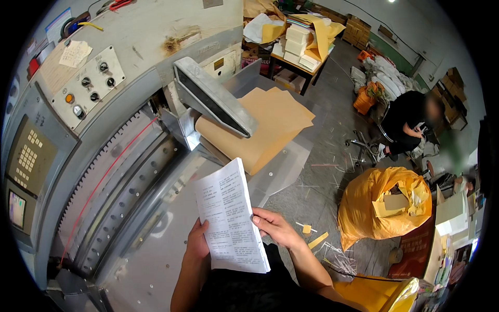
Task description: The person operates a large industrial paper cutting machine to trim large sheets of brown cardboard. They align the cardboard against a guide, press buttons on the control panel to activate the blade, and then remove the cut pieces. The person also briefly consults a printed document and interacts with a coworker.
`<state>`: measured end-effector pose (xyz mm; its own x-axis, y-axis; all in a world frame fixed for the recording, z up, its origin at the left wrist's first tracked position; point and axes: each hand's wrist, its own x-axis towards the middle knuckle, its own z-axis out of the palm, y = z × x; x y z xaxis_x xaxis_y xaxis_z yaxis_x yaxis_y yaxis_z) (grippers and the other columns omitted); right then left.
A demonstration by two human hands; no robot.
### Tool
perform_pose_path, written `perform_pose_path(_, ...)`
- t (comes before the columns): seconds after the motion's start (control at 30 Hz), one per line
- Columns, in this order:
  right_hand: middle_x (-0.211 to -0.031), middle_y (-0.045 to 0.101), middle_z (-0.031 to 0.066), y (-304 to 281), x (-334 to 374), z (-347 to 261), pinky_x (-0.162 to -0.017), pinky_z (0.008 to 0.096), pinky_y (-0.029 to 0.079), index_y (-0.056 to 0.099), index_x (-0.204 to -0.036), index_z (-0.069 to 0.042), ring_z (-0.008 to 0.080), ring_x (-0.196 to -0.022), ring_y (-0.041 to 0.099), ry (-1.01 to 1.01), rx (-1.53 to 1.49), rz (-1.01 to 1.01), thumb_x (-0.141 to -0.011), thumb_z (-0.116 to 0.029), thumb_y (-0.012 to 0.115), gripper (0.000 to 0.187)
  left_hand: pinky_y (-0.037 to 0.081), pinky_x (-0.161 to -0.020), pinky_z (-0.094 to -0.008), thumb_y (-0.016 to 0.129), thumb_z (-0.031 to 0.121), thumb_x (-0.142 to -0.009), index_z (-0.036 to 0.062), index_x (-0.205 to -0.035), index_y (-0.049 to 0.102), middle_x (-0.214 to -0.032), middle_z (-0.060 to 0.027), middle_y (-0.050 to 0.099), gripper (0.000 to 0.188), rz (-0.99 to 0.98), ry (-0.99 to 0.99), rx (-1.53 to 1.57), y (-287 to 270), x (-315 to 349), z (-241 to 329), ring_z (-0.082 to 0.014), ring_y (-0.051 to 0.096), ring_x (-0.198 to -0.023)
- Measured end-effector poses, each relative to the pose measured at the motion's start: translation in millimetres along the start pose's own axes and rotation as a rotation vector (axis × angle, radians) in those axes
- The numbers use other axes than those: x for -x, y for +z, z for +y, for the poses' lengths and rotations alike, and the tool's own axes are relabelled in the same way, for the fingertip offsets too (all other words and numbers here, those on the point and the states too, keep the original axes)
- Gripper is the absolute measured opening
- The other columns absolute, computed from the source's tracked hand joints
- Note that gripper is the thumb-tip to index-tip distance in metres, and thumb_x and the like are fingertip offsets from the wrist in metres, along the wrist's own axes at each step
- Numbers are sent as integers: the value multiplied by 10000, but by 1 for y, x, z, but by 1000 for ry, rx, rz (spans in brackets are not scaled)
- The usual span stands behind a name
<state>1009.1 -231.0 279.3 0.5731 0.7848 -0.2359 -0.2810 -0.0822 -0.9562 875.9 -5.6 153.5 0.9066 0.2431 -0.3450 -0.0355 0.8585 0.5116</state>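
Note:
A stack of printed white paper sheets [227,216] is held upright in front of me over the edge of the metal machine table [150,249]. My left hand [197,240] grips its left edge, thumb on the front page. On the right edge my right hand [273,226] is closed, with its thumb also on the front. The fingers behind the sheets are hidden. Beyond the stack, brown kraft sheets [275,122] lie on the table's side wing, partly under a grey metal arm [215,99] of the cutting machine.
A red line [112,179] crosses the machine bed at left, beside a control panel [28,156]. An orange sack [364,208] of scraps stands at right on a floor strewn with paper strips. Another person [408,122] sits on a wheeled chair farther back. A table [299,65] holds paper stacks.

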Motion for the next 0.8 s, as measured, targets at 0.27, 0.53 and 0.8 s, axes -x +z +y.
perform_pose_path(0.27, -1163, 699, 47, 13, -11, 0, -744, 243, 527, 552, -1469, -19, 89, -954, 643, 12, 17, -73, -1095, -256, 549, 443, 485, -1115, -467, 532, 64, -1027, -46, -1514, 354, -1463, -205, 535, 531, -12, 85, -21, -6, 14, 7, -338, 570, -1316)
perform_pose_path(0.53, -1191, 705, 75, 22, -20, 3, -762, 279, 581, 560, -1459, -33, 138, -1006, 679, 41, 103, -144, -1101, -323, 533, 461, 511, -1078, -428, 562, 47, -1009, -43, -1447, 434, -1383, -175, 607, 465, 102, 184, -107, -6, 36, 18, -291, 630, -1229)
perform_pose_path(0.8, -1165, 716, 76, 24, -27, 18, -837, 301, 574, 575, -1434, -16, 153, -1020, 689, 118, -60, -230, -1128, -393, 443, 503, 502, -1082, -416, 521, 21, -1019, -12, -1465, 437, -1395, -161, 600, 455, 175, 324, -176, -8, 73, 44, -276, 613, -1256)
